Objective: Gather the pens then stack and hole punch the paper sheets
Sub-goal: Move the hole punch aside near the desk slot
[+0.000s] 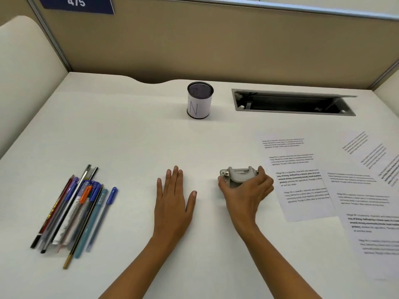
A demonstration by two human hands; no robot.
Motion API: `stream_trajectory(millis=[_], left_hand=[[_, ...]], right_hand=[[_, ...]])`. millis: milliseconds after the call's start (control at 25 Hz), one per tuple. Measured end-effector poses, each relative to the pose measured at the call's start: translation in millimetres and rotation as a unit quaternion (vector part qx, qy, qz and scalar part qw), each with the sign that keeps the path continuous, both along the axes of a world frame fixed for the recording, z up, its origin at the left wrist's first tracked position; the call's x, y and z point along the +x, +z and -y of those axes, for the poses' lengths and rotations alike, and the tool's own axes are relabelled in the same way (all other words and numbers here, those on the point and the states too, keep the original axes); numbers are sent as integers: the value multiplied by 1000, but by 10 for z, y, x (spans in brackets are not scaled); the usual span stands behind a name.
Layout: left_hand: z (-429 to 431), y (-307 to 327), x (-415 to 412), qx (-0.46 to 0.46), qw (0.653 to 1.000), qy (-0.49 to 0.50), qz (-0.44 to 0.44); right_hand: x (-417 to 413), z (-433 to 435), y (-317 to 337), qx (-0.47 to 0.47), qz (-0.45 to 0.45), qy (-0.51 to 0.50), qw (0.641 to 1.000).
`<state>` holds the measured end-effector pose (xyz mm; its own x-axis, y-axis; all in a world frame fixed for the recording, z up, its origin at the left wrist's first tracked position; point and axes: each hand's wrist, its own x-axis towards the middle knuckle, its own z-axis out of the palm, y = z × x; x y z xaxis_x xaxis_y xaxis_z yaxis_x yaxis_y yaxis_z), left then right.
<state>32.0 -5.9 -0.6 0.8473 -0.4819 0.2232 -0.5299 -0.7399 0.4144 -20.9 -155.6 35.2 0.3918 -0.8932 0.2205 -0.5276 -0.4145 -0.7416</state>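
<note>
Several pens and pencils (pixel 73 210) lie side by side in a bunch at the left of the white desk (pixel 129 137). A mesh pen cup (pixel 199 100) wrapped in paper marked "N" stands upright near the back middle. Printed paper sheets (pixel 302 184) lie spread and overlapping on the right, some reaching the right frame edge (pixel 371 223). My right hand (pixel 246 190) grips a grey hole punch (pixel 238 174) that rests on the desk just left of the sheets. My left hand (pixel 172 195) lies flat, palm down, fingers apart, between the pens and the punch.
An open cable tray slot (pixel 293 102) with a raised lid is set into the desk at the back right. Beige partition walls (pixel 194 44) close off the back and both sides. A blue sign reading 475 (pixel 75 3) hangs at the top left.
</note>
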Motion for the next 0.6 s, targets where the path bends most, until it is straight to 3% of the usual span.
stream_trajectory(millis=[320, 600], left_hand=[[1131, -53, 202, 16, 998, -47, -24], [1326, -158, 168, 65, 998, -16, 3]], right_hand=[[432, 1077, 330, -26, 33, -39, 998], [1042, 1923, 261, -38, 19, -32, 999]])
